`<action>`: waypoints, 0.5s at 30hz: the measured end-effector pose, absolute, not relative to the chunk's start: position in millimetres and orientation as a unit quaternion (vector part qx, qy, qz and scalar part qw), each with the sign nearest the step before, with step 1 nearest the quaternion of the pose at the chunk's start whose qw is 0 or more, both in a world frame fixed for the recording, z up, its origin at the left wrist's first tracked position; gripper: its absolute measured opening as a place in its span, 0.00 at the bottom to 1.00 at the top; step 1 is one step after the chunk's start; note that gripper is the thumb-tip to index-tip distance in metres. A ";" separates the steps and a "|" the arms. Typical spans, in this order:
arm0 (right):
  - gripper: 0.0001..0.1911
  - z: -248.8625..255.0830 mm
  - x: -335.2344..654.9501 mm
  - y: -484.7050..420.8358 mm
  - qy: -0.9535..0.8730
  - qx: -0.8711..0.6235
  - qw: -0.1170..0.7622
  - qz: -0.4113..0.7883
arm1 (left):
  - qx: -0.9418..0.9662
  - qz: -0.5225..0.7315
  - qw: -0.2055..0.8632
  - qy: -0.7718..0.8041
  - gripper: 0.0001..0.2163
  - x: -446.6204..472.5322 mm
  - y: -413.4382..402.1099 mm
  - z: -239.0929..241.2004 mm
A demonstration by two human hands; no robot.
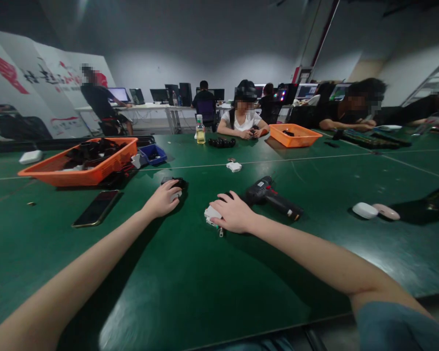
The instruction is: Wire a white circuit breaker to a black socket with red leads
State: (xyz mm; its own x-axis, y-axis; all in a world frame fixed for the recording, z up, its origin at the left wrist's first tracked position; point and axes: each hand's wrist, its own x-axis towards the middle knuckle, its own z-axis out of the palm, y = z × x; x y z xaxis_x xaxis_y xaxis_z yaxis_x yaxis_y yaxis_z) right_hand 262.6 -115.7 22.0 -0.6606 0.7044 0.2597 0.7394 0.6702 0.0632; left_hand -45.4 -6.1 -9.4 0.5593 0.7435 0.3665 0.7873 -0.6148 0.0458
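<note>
Two bare arms reach up from the bottom edge of the frame across the green table (190, 292), and both hands are busy just below the middle. Her left hand (164, 199) is cupped, fingers curled, over a small dark part (176, 183); the right hand (232, 213) lies palm down with fingers bent over a small white part (211, 213), a short metal bit poking out beneath it. Judging by that, the work looks to be at the handling stage: both pieces are under the hands and apart from each other, and the black power screwdriver (272, 196) lies untouched just right of the right hand. A dark phone (95, 208) lies flat at left centre, and two pale oval shells (373, 210) sit at the right. Further up, an orange tray (32, 174) at the left is heaped with dark parts, a small blue bin (158, 158) beside it, and a little white piece (234, 166) rests near the centre line. Beyond, a clear bottle (200, 131), a row of dark pieces (222, 142) and a second orange tray (303, 141) stand before a seated person in white (243, 119). Red writing shows on the white banner (40, 87) at upper left, too blurred to read; no brand is legible anywhere.
</note>
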 end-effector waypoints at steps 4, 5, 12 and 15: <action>0.30 18.0 260.3 -118.0 -0.906 -0.393 0.130 -0.090 | -0.898 -0.206 0.044 -0.387 0.20 -28.1 20.7 -12.1; 0.30 18.1 260.5 -117.8 -0.906 -0.392 0.134 -0.089 | -0.900 -0.210 0.038 -0.379 0.20 -21.0 27.6 -12.5; 0.30 19.3 262.3 -113.5 -0.905 -0.392 0.150 -0.075 | -0.905 -0.218 0.030 -0.364 0.19 52.9 85.2 -19.2; 0.30 19.3 262.7 -112.4 -0.904 -0.393 0.155 -0.069 | -0.899 -0.212 0.030 -0.383 0.19 85.9 108.9 -22.3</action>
State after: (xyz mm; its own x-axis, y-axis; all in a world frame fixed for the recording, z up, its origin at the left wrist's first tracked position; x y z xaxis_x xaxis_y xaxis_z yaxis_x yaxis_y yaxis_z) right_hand 262.7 -112.4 19.3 -0.6430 0.6886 0.3351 0.7315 0.6818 0.0027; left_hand 85.9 108.9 -22.3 0.6166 0.6751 0.4050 0.7010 -0.7050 0.1078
